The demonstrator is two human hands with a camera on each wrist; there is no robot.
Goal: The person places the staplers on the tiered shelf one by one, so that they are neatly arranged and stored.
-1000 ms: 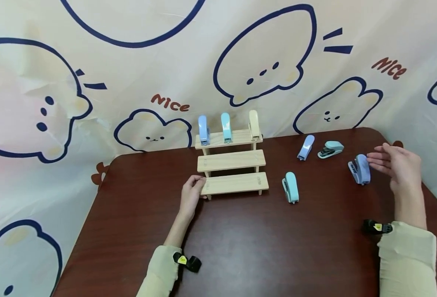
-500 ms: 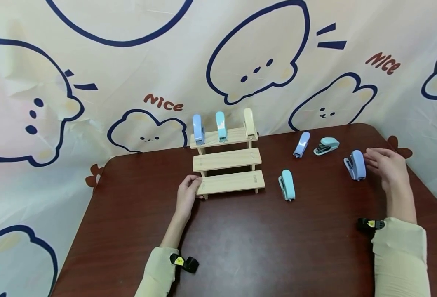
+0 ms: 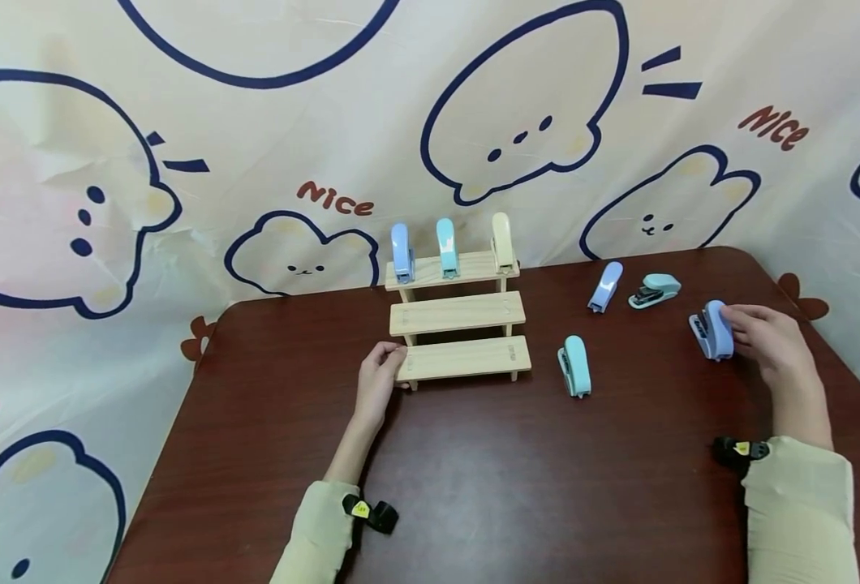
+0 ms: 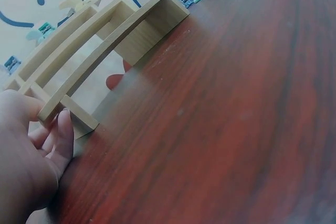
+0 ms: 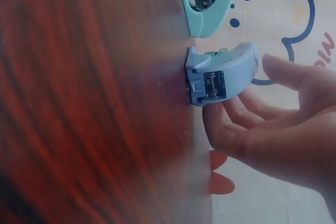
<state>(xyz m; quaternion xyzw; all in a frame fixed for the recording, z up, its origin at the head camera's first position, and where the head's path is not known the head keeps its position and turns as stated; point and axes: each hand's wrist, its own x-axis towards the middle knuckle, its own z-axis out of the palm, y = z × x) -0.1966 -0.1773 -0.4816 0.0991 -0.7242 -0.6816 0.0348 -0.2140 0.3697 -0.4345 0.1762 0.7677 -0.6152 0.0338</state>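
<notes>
My left hand [image 3: 379, 377] pinches the left end of the lowest step of a three-step wooden display shelf [image 3: 466, 359]; in the left wrist view the fingertips curl under the board [image 4: 100, 53]. My right hand [image 3: 773, 345] is at a periwinkle-blue stapler [image 3: 715, 331] at the table's right. In the right wrist view, its fingers [image 5: 226, 124] lie along one side of this stapler, while the thumb [image 5: 281, 71] stands just off its top end. Across the shelf's top step stand a blue stapler [image 3: 402, 253], a light-blue stapler [image 3: 448, 247] and a cream stapler [image 3: 501, 242].
On the dark wood table [image 3: 488, 478] lie a turquoise stapler [image 3: 574, 367] right of the shelf, a lilac-blue stapler [image 3: 605, 287] and a mint stapler [image 3: 655, 290] farther back. A cartoon-printed cloth [image 3: 328, 146] hangs behind the table.
My right hand has moved in from the right, its fingers coming up against the periwinkle-blue stapler. The left hand keeps its hold on the shelf. The head view shifts slightly.
</notes>
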